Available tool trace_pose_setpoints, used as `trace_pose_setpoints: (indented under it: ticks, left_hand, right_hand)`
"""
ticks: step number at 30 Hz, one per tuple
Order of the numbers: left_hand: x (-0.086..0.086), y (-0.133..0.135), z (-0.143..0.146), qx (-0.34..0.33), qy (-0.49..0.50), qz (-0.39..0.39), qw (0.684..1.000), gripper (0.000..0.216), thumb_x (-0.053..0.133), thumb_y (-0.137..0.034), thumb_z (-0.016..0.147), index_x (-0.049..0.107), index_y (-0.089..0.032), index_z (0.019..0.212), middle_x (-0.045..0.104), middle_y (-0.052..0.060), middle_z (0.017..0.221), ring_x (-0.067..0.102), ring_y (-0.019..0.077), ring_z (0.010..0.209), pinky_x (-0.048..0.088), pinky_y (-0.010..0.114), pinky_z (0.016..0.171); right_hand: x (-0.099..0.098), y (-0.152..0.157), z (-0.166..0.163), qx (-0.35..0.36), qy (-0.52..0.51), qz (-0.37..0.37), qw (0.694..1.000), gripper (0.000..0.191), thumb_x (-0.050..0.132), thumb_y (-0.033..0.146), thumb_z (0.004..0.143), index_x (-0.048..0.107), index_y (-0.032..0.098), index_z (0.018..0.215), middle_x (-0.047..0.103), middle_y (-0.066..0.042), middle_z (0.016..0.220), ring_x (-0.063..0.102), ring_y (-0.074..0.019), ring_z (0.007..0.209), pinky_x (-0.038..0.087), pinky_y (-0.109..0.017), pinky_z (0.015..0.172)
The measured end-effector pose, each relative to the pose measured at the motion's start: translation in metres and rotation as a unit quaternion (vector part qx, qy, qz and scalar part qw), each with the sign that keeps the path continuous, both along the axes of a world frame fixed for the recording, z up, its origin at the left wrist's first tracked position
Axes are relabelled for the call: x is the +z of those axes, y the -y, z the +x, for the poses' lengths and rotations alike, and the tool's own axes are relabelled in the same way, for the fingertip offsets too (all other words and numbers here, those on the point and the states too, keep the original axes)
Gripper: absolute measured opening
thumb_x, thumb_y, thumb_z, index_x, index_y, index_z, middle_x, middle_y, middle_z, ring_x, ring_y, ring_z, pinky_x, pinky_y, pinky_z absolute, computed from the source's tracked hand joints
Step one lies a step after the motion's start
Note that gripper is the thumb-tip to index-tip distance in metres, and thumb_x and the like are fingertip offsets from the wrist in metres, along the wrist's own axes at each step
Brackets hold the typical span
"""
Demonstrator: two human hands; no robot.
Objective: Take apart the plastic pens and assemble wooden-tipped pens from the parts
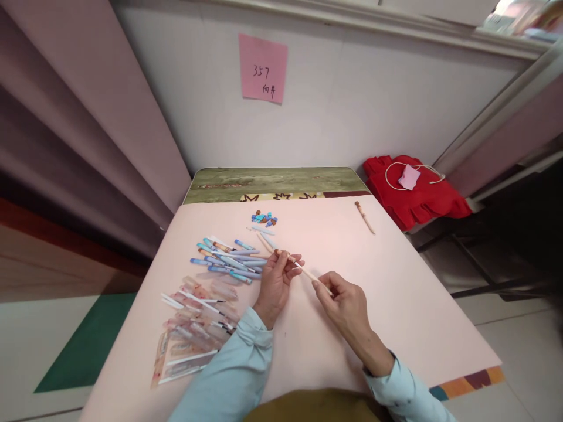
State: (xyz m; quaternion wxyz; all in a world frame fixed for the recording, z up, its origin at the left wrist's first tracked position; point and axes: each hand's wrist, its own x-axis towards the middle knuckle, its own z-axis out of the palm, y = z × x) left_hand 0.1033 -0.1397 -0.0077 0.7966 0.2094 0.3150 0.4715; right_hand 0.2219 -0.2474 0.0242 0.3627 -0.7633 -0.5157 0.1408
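My left hand (pixel 273 287) is closed around the brown-ended upper part of a slim pen, pinching it between thumb and fingers. From there the pale pen shaft (pixel 308 274) runs down to my right hand (pixel 345 302), whose thumb and fingers grip its lower end. Whether the two ends are separate pieces, I cannot tell. Just left of my left hand lies a pile of blue, lilac and brown-ended pen barrels (pixel 229 259). Beyond it are small blue and brown pieces (pixel 264 219). A few slim pieces (pixel 265 240) lie between that cluster and my left hand.
White refill-like sticks and pinkish clear sleeves (pixel 202 316) are heaped at the table's left front. One brown-ended pen (pixel 365 218) lies at the far right of the pale tabletop (pixel 409 310). Red cloth (pixel 417 193) with a white cord sits past the right edge; a wall stands behind.
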Motion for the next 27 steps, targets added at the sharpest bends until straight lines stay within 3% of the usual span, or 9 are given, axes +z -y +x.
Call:
trace_pose_setpoints:
  ticks: [5, 9, 13, 18, 20, 22, 24, 27]
  left_hand:
    - [-0.001, -0.001, 0.000, 0.027, 0.002, -0.013, 1.000, 0.026, 0.077, -0.028, 0.076, 0.057, -0.016, 0.087, 0.074, 0.006, 0.087, 0.071, 0.0119, 0.072, 0.056, 0.017, 0.061]
    - [0.009, 0.003, 0.004, 0.033, -0.007, -0.002, 0.999, 0.026, 0.076, -0.029, 0.077, 0.056, -0.016, 0.086, 0.073, 0.006, 0.085, 0.068, 0.0091, 0.064, 0.054, 0.016, 0.058]
    - [0.025, 0.015, 0.011, 0.028, -0.055, 0.061, 0.996, 0.029, 0.072, -0.034, 0.080, 0.053, -0.017, 0.094, 0.071, 0.005, 0.081, 0.066, 0.0104, 0.060, 0.053, 0.019, 0.055]
    - [0.044, 0.032, 0.011, 0.018, -0.097, 0.070, 0.993, 0.057, 0.074, -0.038, 0.077, 0.043, -0.020, 0.122, 0.070, 0.003, 0.079, 0.066, 0.0147, 0.056, 0.053, 0.024, 0.052]
    - [0.048, 0.036, 0.007, 0.025, -0.100, 0.050, 0.993, 0.061, 0.075, -0.037, 0.076, 0.041, -0.020, 0.124, 0.070, 0.002, 0.077, 0.065, 0.0140, 0.054, 0.051, 0.023, 0.051]
    - [0.051, 0.038, 0.002, 0.031, -0.084, 0.023, 0.996, 0.056, 0.075, -0.036, 0.076, 0.045, -0.018, 0.121, 0.070, 0.003, 0.077, 0.064, 0.0122, 0.055, 0.049, 0.020, 0.051]
    - [0.053, 0.037, -0.002, 0.034, -0.059, -0.010, 0.998, 0.049, 0.076, -0.033, 0.075, 0.051, -0.016, 0.113, 0.069, 0.004, 0.076, 0.062, 0.0095, 0.055, 0.046, 0.017, 0.049]
    - [0.055, 0.032, -0.006, 0.033, -0.045, -0.031, 0.998, 0.042, 0.077, -0.031, 0.074, 0.055, -0.014, 0.105, 0.068, 0.004, 0.075, 0.058, 0.0068, 0.053, 0.041, 0.014, 0.046]
  right_hand:
    - [-0.006, 0.022, 0.011, -0.002, -0.013, 0.015, 1.000, 0.025, 0.056, 0.041, 0.088, 0.065, 0.023, 0.074, 0.060, 0.002, 0.061, 0.051, -0.0121, 0.052, 0.038, -0.022, 0.051]
    - [-0.018, 0.027, 0.023, -0.011, 0.020, 0.015, 1.000, 0.024, 0.054, 0.041, 0.091, 0.070, 0.024, 0.082, 0.068, 0.000, 0.078, 0.060, -0.0143, 0.062, 0.042, -0.024, 0.056]
    - [-0.030, 0.005, 0.027, 0.029, 0.104, 0.031, 0.994, 0.019, 0.057, 0.036, 0.090, 0.072, 0.026, 0.087, 0.069, -0.002, 0.084, 0.063, -0.0173, 0.076, 0.042, -0.025, 0.061]
    - [-0.030, -0.025, 0.020, 0.074, 0.115, 0.050, 0.989, 0.018, 0.059, 0.030, 0.087, 0.073, 0.024, 0.097, 0.069, -0.006, 0.091, 0.063, -0.0195, 0.081, 0.044, -0.028, 0.066]
    - [-0.023, -0.028, 0.019, 0.069, 0.032, 0.055, 0.996, 0.025, 0.059, 0.032, 0.087, 0.071, 0.021, 0.106, 0.069, -0.008, 0.097, 0.063, -0.0204, 0.084, 0.047, -0.029, 0.069]
    - [-0.012, -0.028, 0.017, 0.062, -0.112, 0.048, 0.991, 0.031, 0.058, 0.038, 0.088, 0.068, 0.019, 0.111, 0.070, -0.008, 0.096, 0.063, -0.0190, 0.080, 0.050, -0.029, 0.069]
    - [0.000, -0.028, 0.015, 0.062, -0.277, 0.033, 0.958, 0.036, 0.057, 0.046, 0.088, 0.067, 0.018, 0.109, 0.070, -0.008, 0.089, 0.063, -0.0175, 0.074, 0.051, -0.029, 0.066]
    - [0.012, -0.031, 0.007, 0.057, -0.465, 0.009, 0.883, 0.041, 0.062, 0.054, 0.084, 0.069, 0.017, 0.100, 0.070, -0.007, 0.085, 0.063, -0.0163, 0.071, 0.053, -0.028, 0.063]
